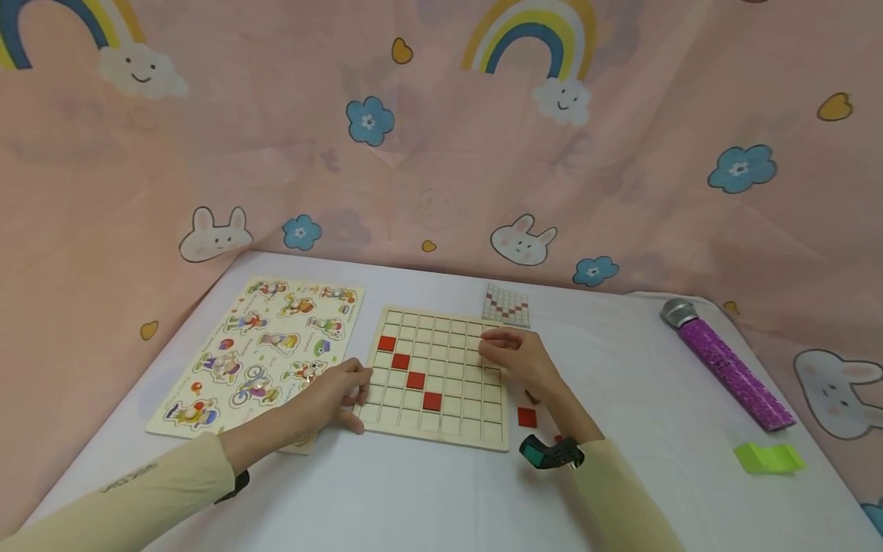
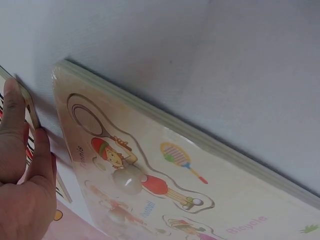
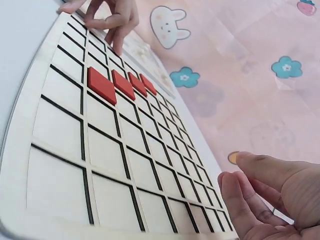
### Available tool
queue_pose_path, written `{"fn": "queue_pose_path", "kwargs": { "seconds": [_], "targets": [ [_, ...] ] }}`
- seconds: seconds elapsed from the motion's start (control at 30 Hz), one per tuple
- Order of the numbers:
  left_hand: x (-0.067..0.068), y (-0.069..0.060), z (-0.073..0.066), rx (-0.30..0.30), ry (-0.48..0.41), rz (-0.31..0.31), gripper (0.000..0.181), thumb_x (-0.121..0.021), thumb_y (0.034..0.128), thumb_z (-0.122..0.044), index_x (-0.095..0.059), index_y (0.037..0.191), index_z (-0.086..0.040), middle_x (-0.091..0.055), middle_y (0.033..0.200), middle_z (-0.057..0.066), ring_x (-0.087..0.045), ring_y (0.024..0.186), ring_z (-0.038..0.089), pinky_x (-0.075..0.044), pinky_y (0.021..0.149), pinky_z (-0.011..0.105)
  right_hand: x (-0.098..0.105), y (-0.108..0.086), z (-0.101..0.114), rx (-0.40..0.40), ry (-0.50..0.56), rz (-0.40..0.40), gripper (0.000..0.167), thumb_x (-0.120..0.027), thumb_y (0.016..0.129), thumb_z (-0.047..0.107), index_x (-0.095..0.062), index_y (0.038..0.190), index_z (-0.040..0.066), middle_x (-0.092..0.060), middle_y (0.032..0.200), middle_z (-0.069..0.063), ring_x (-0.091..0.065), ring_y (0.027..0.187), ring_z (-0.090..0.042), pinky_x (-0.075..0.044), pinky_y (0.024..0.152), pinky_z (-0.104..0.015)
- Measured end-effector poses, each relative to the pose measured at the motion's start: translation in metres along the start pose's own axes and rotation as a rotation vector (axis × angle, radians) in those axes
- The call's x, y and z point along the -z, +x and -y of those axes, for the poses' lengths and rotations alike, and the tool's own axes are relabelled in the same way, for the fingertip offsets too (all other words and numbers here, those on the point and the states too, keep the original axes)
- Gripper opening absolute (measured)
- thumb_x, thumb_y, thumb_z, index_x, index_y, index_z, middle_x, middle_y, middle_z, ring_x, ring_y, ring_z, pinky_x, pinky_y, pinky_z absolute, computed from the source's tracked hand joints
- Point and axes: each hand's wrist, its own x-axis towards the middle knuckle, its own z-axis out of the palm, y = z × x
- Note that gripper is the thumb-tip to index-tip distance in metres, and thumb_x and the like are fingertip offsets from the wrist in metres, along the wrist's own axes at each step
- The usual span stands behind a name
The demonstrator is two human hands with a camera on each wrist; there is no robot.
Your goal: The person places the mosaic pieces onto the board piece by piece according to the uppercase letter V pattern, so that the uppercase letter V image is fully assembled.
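White-covered, the bench (image 1: 386, 498) carries a loose red tile (image 1: 527, 417) just right of the grid board (image 1: 451, 386). The left hand (image 1: 334, 392), fingers loosely spread, touches the board's left edge; four red tiles (image 1: 416, 380) sit diagonally in it. At its far right, the right hand's (image 1: 522, 358) fingertips bunch together, grip uncertain. Beyond: pattern card (image 1: 507, 305), pink backdrop (image 1: 441, 169).

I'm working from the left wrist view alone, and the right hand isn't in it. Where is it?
Observer: The head view shows the right hand at the far right part of the grid board.
Operator: Got it. How many red square tiles sit on that board?
Observer: Four red square tiles, running in one diagonal line.
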Motion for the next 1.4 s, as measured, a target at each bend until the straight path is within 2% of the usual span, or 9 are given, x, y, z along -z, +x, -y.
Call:
{"fn": "queue_pose_path", "kwargs": {
  "seconds": [0.17,0.4,0.63,0.73,0.83,0.93,1.17,1.23,1.4],
  "targets": [
    [0.000,-0.002,0.000,0.000,-0.024,-0.002,0.041,-0.087,0.0615,-0.011,-0.052,0.082,-0.010,-0.049,0.094,-0.001,-0.049,0.091,0.018,-0.053,0.081,0.029,0.025,-0.011,-0.010,-0.036,0.018,-0.044,0.040,-0.067,0.091,0.024,-0.060,0.125,0.004,-0.066,0.112,-0.011,-0.063,0.100,-0.021,-0.053,0.084,-0.024],
    [-0.001,-0.003,0.000,-0.021,-0.025,-0.005,0.041,-0.087,0.0621,-0.012,-0.055,0.087,-0.011,-0.051,0.095,0.000,-0.050,0.091,0.019,-0.054,0.080,0.029,0.052,-0.027,-0.028,-0.034,-0.058,-0.075,0.043,-0.065,0.093,0.028,-0.057,0.128,0.005,-0.065,0.118,-0.013,-0.061,0.106,-0.022,-0.052,0.087,-0.023],
    [-0.001,-0.001,0.003,-0.033,-0.005,0.000,0.040,-0.087,0.0620,-0.013,-0.056,0.087,-0.008,-0.050,0.094,-0.001,-0.050,0.093,0.019,-0.054,0.080,0.026,0.073,-0.039,-0.042,0.085,-0.142,0.014,0.040,-0.066,0.091,0.019,-0.058,0.125,0.000,-0.063,0.120,-0.017,-0.062,0.107,-0.027,-0.051,0.086,-0.019],
    [-0.001,0.000,0.004,-0.004,-0.043,0.000,0.044,-0.087,0.0619,-0.010,-0.058,0.094,-0.004,-0.052,0.094,-0.001,-0.051,0.098,0.020,-0.054,0.081,0.026,0.079,-0.043,-0.046,0.119,-0.172,0.052,0.039,-0.068,0.090,0.019,-0.059,0.123,0.000,-0.063,0.118,-0.017,-0.062,0.106,-0.027,-0.050,0.085,-0.017],
    [-0.001,0.002,0.004,0.026,-0.068,0.003,0.043,-0.087,0.0610,-0.009,-0.060,0.094,-0.003,-0.056,0.099,0.001,-0.052,0.107,0.024,-0.054,0.082,0.026,0.084,-0.047,-0.048,0.120,-0.185,0.075,0.040,-0.069,0.089,0.019,-0.059,0.123,0.000,-0.064,0.117,-0.016,-0.062,0.105,-0.028,-0.051,0.084,-0.017],
    [-0.001,0.003,0.005,0.022,-0.056,0.009,0.042,-0.088,0.0593,-0.011,-0.061,0.091,-0.003,-0.058,0.103,0.004,-0.053,0.114,0.030,-0.054,0.082,0.025,0.087,-0.049,-0.053,0.115,-0.185,0.090,0.041,-0.070,0.088,0.017,-0.059,0.122,-0.001,-0.064,0.116,-0.017,-0.062,0.105,-0.029,-0.052,0.083,-0.019],
    [0.000,0.004,0.008,0.035,-0.077,0.008,0.046,-0.089,0.0565,-0.013,-0.064,0.093,-0.001,-0.060,0.108,0.009,-0.052,0.118,0.037,-0.054,0.079,0.021,0.094,-0.046,-0.068,0.082,-0.170,0.139,0.041,-0.072,0.086,0.015,-0.060,0.121,0.000,-0.065,0.115,-0.015,-0.062,0.106,-0.028,-0.052,0.085,-0.020],
    [0.001,0.003,0.008,0.028,-0.071,0.008,0.039,-0.089,0.0571,-0.013,-0.063,0.085,-0.004,-0.059,0.112,0.013,-0.051,0.119,0.039,-0.054,0.079,0.020,0.096,-0.045,-0.070,0.082,-0.157,0.160,0.042,-0.073,0.085,0.014,-0.060,0.122,0.000,-0.064,0.117,-0.016,-0.062,0.107,-0.028,-0.052,0.085,-0.021],
    [0.002,0.002,0.008,0.013,-0.080,-0.001,0.036,-0.089,0.0570,-0.012,-0.057,0.071,-0.007,-0.056,0.118,0.020,-0.048,0.121,0.044,-0.054,0.080,0.021,0.096,-0.045,-0.070,0.085,-0.137,0.208,0.046,-0.075,0.083,0.015,-0.060,0.123,0.000,-0.062,0.121,-0.017,-0.061,0.110,-0.028,-0.051,0.087,-0.021]
  ]
}}
